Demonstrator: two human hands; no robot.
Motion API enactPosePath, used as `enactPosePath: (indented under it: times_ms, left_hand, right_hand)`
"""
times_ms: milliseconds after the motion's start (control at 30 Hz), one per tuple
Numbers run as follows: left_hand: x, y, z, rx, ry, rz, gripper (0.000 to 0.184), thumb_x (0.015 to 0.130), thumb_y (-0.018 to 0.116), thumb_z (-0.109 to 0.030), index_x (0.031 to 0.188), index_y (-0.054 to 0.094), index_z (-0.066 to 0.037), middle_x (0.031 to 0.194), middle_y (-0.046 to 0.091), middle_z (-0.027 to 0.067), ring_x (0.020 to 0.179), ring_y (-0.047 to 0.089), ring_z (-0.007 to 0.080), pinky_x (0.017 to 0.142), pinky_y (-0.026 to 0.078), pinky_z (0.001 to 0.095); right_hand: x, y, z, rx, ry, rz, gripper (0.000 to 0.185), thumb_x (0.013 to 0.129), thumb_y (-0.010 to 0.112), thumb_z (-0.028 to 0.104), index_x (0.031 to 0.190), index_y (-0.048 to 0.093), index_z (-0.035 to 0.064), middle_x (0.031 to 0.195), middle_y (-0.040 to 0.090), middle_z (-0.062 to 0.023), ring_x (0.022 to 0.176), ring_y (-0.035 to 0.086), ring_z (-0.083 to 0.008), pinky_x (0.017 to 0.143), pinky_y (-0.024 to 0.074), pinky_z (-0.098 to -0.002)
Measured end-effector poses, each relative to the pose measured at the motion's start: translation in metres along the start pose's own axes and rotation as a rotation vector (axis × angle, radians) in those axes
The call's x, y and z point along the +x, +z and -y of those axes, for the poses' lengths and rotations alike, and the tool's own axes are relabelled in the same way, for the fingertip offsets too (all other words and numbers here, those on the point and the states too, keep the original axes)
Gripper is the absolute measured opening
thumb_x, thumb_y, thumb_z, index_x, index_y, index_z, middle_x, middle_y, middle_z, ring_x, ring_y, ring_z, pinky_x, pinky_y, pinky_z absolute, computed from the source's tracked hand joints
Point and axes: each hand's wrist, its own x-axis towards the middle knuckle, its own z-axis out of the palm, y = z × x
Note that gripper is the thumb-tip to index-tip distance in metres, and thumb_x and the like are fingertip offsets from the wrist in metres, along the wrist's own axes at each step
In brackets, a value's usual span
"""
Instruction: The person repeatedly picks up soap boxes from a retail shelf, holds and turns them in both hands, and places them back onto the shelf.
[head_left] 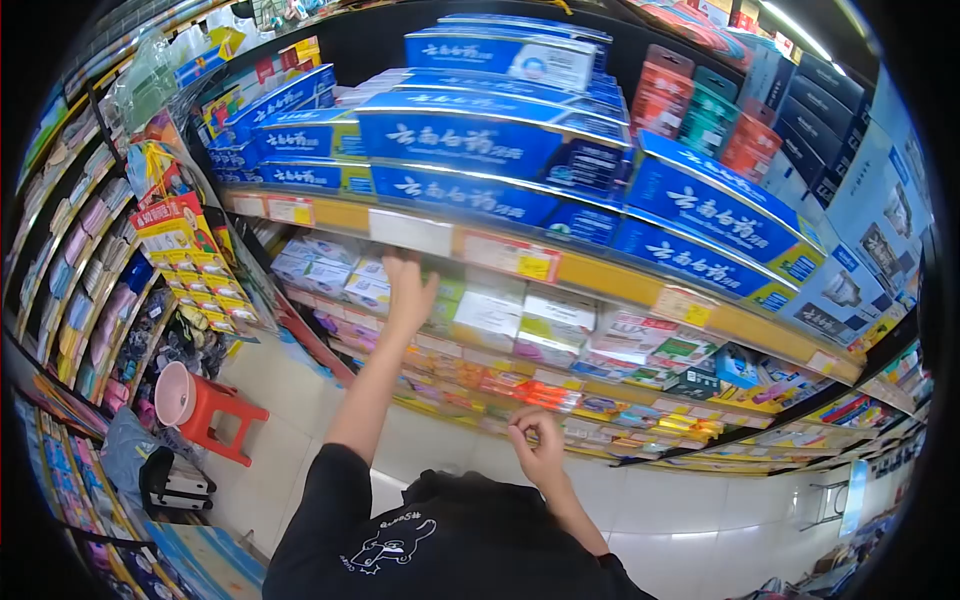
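My left hand (pixel 408 290) reaches up into the shelf under the yellow shelf edge, its thumb spread away from the fingers. Its fingertips are partly hidden by the price-label strip (pixel 411 233). Around it stand small white and green cartons (pixel 369 285), and more pale boxes (pixel 489 317) lie to its right. I cannot see anything held in this hand. Lower down, my right hand (pixel 541 447) hangs in front of the lower shelves with its fingers curled in and nothing visible in them. Orange packs (pixel 545 393) lie on the shelf beyond it.
Blue toothpaste boxes (pixel 460 134) are stacked on the upper shelf. Red and teal packs (pixel 662 92) stand at its right. At left are a hanging yellow card display (pixel 195 265), a red stool (pixel 218 415) with a pink basin (pixel 175 394), and a tiled floor (pixel 290 420).
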Motion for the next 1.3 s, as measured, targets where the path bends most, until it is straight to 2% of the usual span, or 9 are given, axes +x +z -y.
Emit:
enactPosePath:
  times_ms: [167, 300, 500, 600, 733, 867, 1100, 1200, 1300]
  left_hand:
    - [0.015, 0.004, 0.045, -0.084, 0.038, 0.336, 0.058, 0.071, 0.068, -0.007, 0.125, 0.046, 0.001, 0.127, 0.042, 0.0288, 0.120, 0.036, 0.0463, 0.102, 0.031, 0.0502]
    - [0.010, -0.003, 0.048, -0.143, -0.091, 0.391, 0.046, 0.073, 0.068, -0.006, 0.115, 0.052, 0.000, 0.115, 0.054, 0.0242, 0.109, 0.047, 0.0424, 0.094, 0.039, 0.0467]
    - [0.001, -0.045, 0.049, -0.325, 0.115, 0.193, 0.040, 0.073, 0.067, 0.001, 0.111, 0.055, -0.003, 0.099, 0.057, 0.0162, 0.098, 0.053, 0.0367, 0.085, 0.045, 0.0386]
    - [-0.005, -0.081, 0.029, -0.508, 0.033, 0.072, 0.039, 0.071, 0.072, 0.000, 0.106, 0.056, 0.000, 0.099, 0.057, 0.0150, 0.095, 0.056, 0.0300, 0.086, 0.046, 0.0359]
    - [-0.042, -0.107, 0.013, -0.936, -0.323, 0.406, 0.039, 0.074, 0.070, 0.001, 0.110, 0.055, 0.002, 0.105, 0.057, 0.0085, 0.098, 0.056, 0.0177, 0.084, 0.047, 0.0312]
    - [-0.069, -0.116, -0.021, -1.097, -0.441, 0.805, 0.040, 0.078, 0.071, -0.002, 0.115, 0.055, 0.001, 0.109, 0.057, 0.0064, 0.100, 0.056, 0.0136, 0.082, 0.049, 0.0276]
    - [-0.104, -0.083, -0.085, -1.212, -0.448, 0.963, 0.041, 0.079, 0.070, -0.001, 0.117, 0.055, -0.001, 0.111, 0.056, 0.0066, 0.102, 0.056, 0.0143, 0.081, 0.050, 0.0277]
    - [-0.114, -0.065, -0.128, -1.240, -0.268, 0.967, 0.040, 0.081, 0.067, 0.000, 0.118, 0.054, -0.001, 0.113, 0.054, 0.0072, 0.106, 0.055, 0.0157, 0.082, 0.050, 0.0278]
    - [-0.120, -0.052, -0.178, -1.366, -0.416, 0.946, 0.038, 0.082, 0.065, 0.000, 0.118, 0.054, -0.001, 0.114, 0.053, 0.0077, 0.108, 0.054, 0.0168, 0.085, 0.049, 0.0287]
  right_hand:
    - [-0.001, 0.050, 0.006, -0.009, 0.064, 0.063, 0.015, 0.080, 0.065, -0.004, 0.082, 0.051, 0.0030, 0.088, 0.060, -0.0090, 0.069, 0.054, -0.0128, 0.063, 0.0447, -0.0246]
    - [-0.017, 0.074, -0.010, 0.009, 0.129, 0.007, 0.014, 0.083, 0.061, -0.005, 0.086, 0.050, 0.0022, 0.093, 0.057, -0.0083, 0.080, 0.055, -0.0113, 0.070, 0.0462, -0.0230]
    - [-0.022, 0.099, -0.017, -0.034, 0.296, -0.002, 0.013, 0.085, 0.059, -0.004, 0.095, 0.052, 0.0013, 0.096, 0.058, -0.0073, 0.083, 0.056, -0.0107, 0.072, 0.0464, -0.0231]
    - [-0.023, 0.107, -0.017, 0.028, 0.385, 0.044, 0.024, 0.086, 0.057, -0.003, 0.108, 0.049, 0.0016, 0.101, 0.058, -0.0073, 0.085, 0.056, -0.0112, 0.074, 0.0468, -0.0247]
    - [-0.018, 0.113, 0.002, 0.326, 0.430, -0.011, 0.043, 0.088, 0.056, -0.001, 0.127, 0.039, 0.0038, 0.107, 0.057, -0.0083, 0.087, 0.056, -0.0126, 0.078, 0.0470, -0.0281]
    - [-0.019, 0.098, 0.010, 0.592, 0.362, -0.069, 0.048, 0.089, 0.059, 0.005, 0.131, 0.036, 0.0039, 0.114, 0.055, -0.0075, 0.090, 0.056, -0.0149, 0.082, 0.0467, -0.0295]
    - [-0.047, 0.041, -0.004, 0.484, 0.361, -0.266, 0.043, 0.090, 0.058, 0.005, 0.128, 0.037, 0.0023, 0.111, 0.056, -0.0089, 0.093, 0.057, -0.0156, 0.077, 0.0485, -0.0305]
    - [-0.061, 0.007, -0.005, 0.428, 0.365, -0.388, 0.043, 0.089, 0.059, 0.005, 0.127, 0.038, 0.0012, 0.110, 0.056, -0.0088, 0.094, 0.057, -0.0155, 0.073, 0.0499, -0.0309]
    - [-0.075, -0.043, -0.014, 0.426, 0.332, -0.494, 0.045, 0.088, 0.060, 0.005, 0.127, 0.038, 0.0005, 0.112, 0.055, -0.0089, 0.093, 0.057, -0.0154, 0.071, 0.0506, -0.0311]
